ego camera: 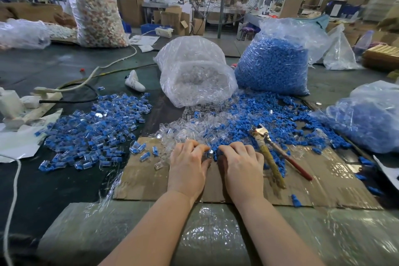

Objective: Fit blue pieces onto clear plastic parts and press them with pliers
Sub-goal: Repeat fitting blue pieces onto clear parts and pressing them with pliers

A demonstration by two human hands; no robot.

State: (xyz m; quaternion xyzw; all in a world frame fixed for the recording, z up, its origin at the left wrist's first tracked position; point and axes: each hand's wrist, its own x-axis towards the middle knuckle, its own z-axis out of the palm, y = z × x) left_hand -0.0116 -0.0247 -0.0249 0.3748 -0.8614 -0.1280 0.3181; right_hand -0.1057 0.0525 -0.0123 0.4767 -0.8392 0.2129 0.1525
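Between both hands, at the near edge of the loose piles: one small clear plastic part (210, 154), pinched from both sides. Left hand (187, 167) fingers curled, tips on the part. Right hand (241, 166) fingers curled too, tips meeting it from the other side; can't tell if a blue piece is in that grip. Both hands sit over a flattened cardboard sheet (142, 181).

Just ahead of the fingers: heap of clear parts (185, 129), merging rightward into a spread of loose blue pieces (254, 114). Pliers (274, 153) lie just right of the right hand, untouched, jaws pointing away, one handle red, the other wrapped in yellowish tape.

Left of the cardboard: pile of assembled blue-and-clear pieces (95, 129). Behind the heaps: open bag of clear parts (194, 71), upright bag of blue pieces (274, 65) beside it. Another bag with blue pieces (367, 119) at far right. White cable (92, 73) and power strip (43, 101) at left.
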